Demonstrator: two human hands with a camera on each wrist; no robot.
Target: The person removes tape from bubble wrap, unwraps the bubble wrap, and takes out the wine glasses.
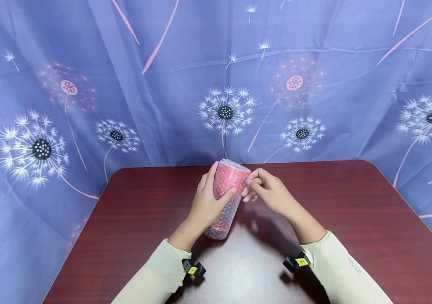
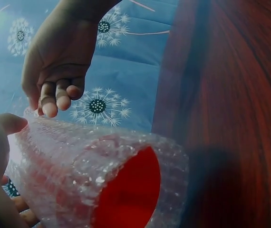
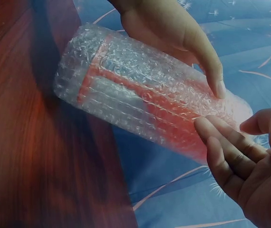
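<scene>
Two bare hands meet at one bubble-wrapped bundle [image 1: 225,209], which leans at a tilt over the far middle of the dark red counter [image 1: 143,219]. Red shows through the clear wrap, strongest toward the upper end, with a red strip near the lower end. Whether that lower end touches the counter, I cannot tell.

The left hand [image 1: 207,202] is clamped round the bundle's upper part, its thumb across the near face. The right hand [image 1: 271,193] has its thumb and index finger together, pinching the wrap at the upper right edge, with the other fingers bent beside it.

Pale sleeves [image 1: 153,270] cover both forearms, and a small black device [image 1: 198,271] with a yellow label sits below each wrist. Behind the counter hangs a blue-violet curtain [image 1: 178,105] printed with dandelions.
</scene>
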